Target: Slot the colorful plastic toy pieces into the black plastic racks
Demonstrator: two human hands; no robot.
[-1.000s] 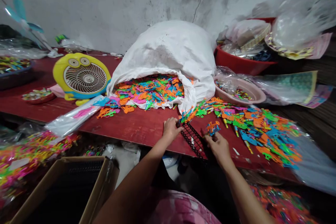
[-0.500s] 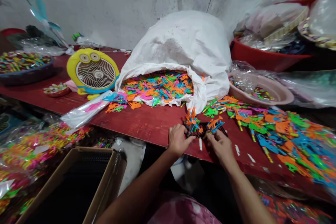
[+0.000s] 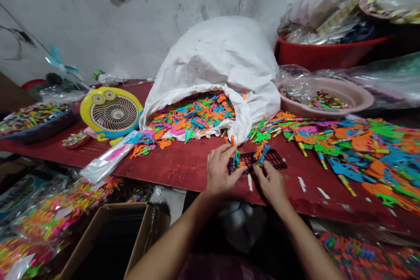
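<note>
A black plastic grid tray [image 3: 278, 160] lies at the front of the red table, with small coloured plastic pieces standing in it. My left hand [image 3: 219, 171] curls round the left end of the tray, its fingers and thumb closed about a cluster of orange, blue and green plastic pieces [image 3: 236, 157]. In front of the tray's middle, my right hand [image 3: 271, 183] pinches the lower end of some orange and blue plastic pieces [image 3: 261, 152]. The fingertips partly hide the bottoms of these pieces. Their exact kind is too small to tell.
Behind stands a big white sack [image 3: 213, 57] spilling similar pieces. A loose heap [image 3: 367, 148] spreads rightward, below a pink basin [image 3: 361, 98]. To the left are a yellow fan [image 3: 114, 113] and clear plastic bags [image 3: 108, 159]. A cardboard box [image 3: 139, 232] sits below the table edge.
The view has shifted slightly. My left hand's fingers have lifted and reached over the left cluster. My right hand stays at the tray's middle, and the orange and blue pieces there stand more upright.
</note>
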